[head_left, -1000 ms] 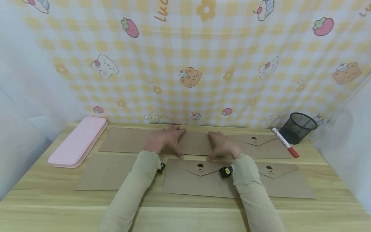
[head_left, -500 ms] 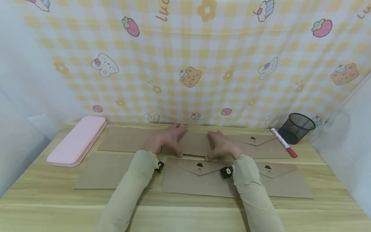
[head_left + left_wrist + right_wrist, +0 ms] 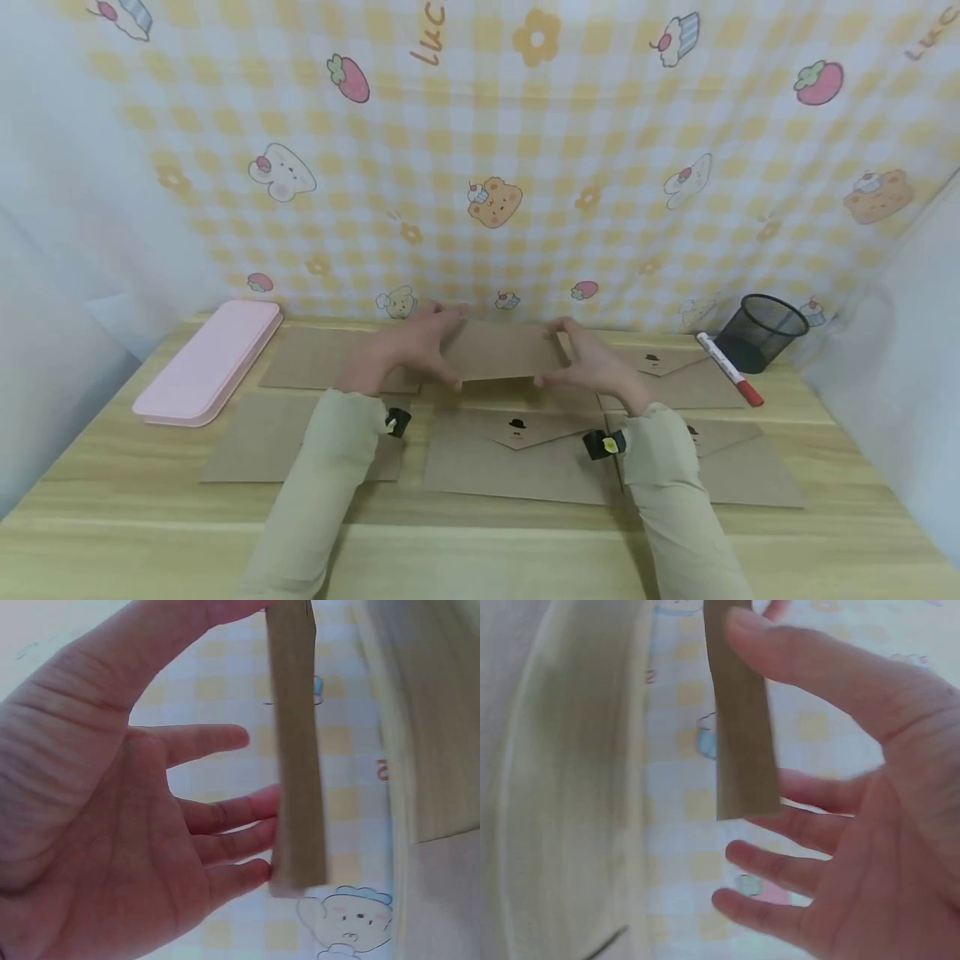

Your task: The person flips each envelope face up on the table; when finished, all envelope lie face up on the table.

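In the head view a plain brown kraft paper envelope [image 3: 498, 350] is held up off the table at the back middle, spanning both hands. My left hand [image 3: 405, 346] grips its left end, thumb on the near side and fingers on the far side. The right hand [image 3: 596, 367] pinches the opposite end the same way. From the wrists, the envelope appears nearly edge-on as a narrow brown strip [image 3: 300, 765], and the right thumb presses on it. Just in front lies another envelope [image 3: 517, 471], its pointed flap up, printed with a small black hat.
More envelopes lie flat: back left [image 3: 303, 358], front left [image 3: 251, 437], back right [image 3: 686, 379] and front right [image 3: 750, 471]. A pink case [image 3: 210, 362] stands far left. At the back right are a black mesh pen cup [image 3: 761, 333] and a red-capped marker [image 3: 727, 367]. A patterned curtain [image 3: 495, 125] hangs behind.
The back middle envelope, flat on the table before, is now raised between both hands, baring wood beneath it. The left hand has shifted slightly left and the right hand slightly right.
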### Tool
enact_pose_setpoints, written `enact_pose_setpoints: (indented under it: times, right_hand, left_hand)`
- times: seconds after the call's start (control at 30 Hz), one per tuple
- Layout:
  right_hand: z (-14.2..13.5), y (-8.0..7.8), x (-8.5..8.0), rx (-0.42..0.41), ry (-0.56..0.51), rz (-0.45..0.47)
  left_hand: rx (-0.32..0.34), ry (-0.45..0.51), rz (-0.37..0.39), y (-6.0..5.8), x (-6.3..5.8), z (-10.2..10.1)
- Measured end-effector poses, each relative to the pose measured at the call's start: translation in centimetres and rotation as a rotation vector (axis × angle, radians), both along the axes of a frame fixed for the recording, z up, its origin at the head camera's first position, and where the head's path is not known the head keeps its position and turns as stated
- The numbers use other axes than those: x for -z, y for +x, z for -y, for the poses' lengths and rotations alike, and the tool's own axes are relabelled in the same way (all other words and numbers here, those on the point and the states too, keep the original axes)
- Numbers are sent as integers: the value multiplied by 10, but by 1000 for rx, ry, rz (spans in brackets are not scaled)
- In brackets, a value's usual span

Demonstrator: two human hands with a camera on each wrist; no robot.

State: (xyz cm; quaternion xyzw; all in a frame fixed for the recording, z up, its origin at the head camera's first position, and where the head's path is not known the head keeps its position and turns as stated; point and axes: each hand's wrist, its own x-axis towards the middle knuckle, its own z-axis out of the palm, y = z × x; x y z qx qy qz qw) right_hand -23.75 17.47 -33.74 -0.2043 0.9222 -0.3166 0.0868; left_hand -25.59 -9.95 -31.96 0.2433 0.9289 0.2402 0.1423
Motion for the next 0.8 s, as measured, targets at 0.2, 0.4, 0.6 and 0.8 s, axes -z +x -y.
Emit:
enact_pose_setpoints:
  times: [0.2,0.4,0.6,0.8]
  right_hand:
    - [-5,23,-16,-73,-113,-150]
    - [-19,54,-26,-174,-147,-338]
    - [-26,73,-28,-252,-174,-465]
    - [-23,80,-31,-310,-225,-555]
  left_hand:
    - [52,-11,-20,8,-11,10]
    - [102,92,0,16,-27,17]
    - [158,184,25,27,-38,25]
    - [187,219,80,39,-45,31]
